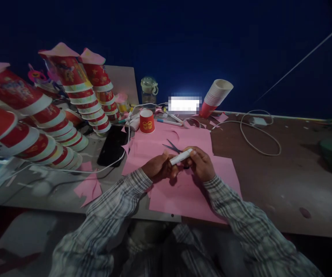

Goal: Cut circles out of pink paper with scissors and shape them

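Between my two hands is a short white tube (181,157), tilted up to the right; its exact kind does not show. My left hand (159,167) has its fingers closed around the lower left end. At the upper right end, my right hand (203,164) pinches the tube between thumb and fingers. Scissors (171,147) lie just beyond it with blades parted, their handles partly hidden by my right hand. Beneath everything are pink paper sheets (195,198). A red paper cup (147,123) stands at the far edge of the paper.
Tall stacks of red cups (89,104) with pink paper tops crowd the left. A black phone (113,146) lies near a white cable (108,167). Behind are a bottle (149,92), markers (170,122) and a leaning cup stack (216,96). Pink scraps (89,188) lie left.
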A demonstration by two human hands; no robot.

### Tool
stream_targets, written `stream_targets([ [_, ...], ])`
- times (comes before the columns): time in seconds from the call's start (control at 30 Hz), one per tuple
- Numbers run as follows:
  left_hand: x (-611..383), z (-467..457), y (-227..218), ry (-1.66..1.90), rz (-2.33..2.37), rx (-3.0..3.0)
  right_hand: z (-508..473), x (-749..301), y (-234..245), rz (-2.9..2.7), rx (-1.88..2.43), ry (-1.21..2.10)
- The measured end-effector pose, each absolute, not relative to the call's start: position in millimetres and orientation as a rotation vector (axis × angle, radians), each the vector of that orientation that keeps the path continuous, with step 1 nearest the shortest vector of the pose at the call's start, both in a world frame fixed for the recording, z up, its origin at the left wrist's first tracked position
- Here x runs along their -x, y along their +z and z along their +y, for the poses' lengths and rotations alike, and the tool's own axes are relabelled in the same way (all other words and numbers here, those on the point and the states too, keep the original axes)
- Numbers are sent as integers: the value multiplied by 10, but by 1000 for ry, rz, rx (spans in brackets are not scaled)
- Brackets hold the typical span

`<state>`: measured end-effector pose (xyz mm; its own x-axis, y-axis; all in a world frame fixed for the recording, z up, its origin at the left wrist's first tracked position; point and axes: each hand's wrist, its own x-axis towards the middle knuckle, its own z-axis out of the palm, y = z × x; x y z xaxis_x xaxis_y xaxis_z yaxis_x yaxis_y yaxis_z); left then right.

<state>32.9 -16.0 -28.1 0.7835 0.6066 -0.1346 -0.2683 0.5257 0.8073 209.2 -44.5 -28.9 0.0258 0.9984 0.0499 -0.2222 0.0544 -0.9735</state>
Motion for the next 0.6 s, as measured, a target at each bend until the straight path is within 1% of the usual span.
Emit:
stream_targets([
  [0.17,-338,-158,-272,854,522,-961,-363,-2153,-265,-829,999,1264],
  [0.37,-389,-239,-335,1001,635,-1216,-368,-2100,-309,-707,901,1418],
  [0.53,-401,-259,-325,1134,754,-1418,-406,-2099,-329,-805,877,1584],
  [0.6,-397,-262,-296,1170,815,-1453,-413,-2106,-320,-860,870,1603],
])
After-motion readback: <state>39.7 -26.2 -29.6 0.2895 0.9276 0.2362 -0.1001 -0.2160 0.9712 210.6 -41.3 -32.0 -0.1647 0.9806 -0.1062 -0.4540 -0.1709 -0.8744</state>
